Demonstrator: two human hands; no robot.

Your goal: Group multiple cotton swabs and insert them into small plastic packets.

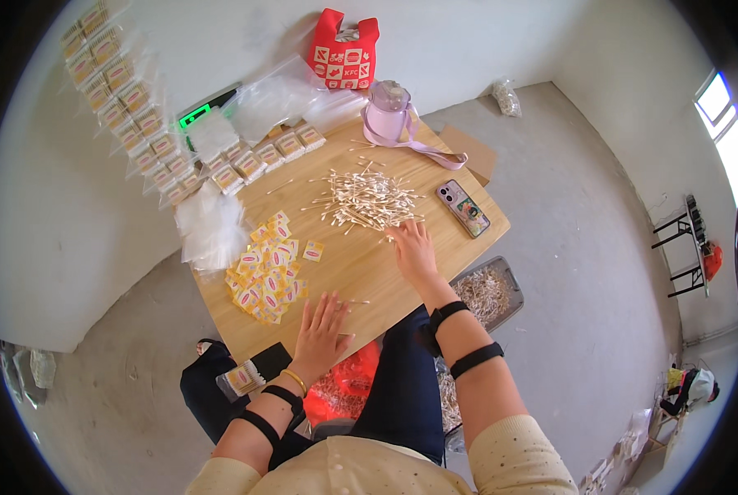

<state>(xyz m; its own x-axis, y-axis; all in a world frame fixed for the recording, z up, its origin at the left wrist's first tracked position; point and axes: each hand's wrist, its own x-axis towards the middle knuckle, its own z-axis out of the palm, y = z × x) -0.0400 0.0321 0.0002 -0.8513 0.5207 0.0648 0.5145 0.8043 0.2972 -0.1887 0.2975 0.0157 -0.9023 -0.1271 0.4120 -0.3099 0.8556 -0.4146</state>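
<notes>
A loose pile of cotton swabs (pixel 367 198) lies spread in the middle of the wooden table. My right hand (pixel 417 254) reaches to the near right edge of this pile, its fingers extended and apart, the tips touching or just above the outer swabs. No swab shows clearly in its grasp. Near the table's front edge, my left hand (pixel 318 337) rests palm down with fingers stretched out. A few stray swabs (pixel 356 302) lie just beyond its fingertips. Left of that hand is a heap of small yellow and white printed cards (pixel 266 276).
Clear plastic bags (pixel 212 227) and packed swab bundles (pixel 290 147) line the back left. A lilac bottle (pixel 387 111) with a strap, a red bag (pixel 344 54) and a phone (pixel 463 208) stand or lie farther right. A grey bin (pixel 513 290) of swabs sits below the table's right edge.
</notes>
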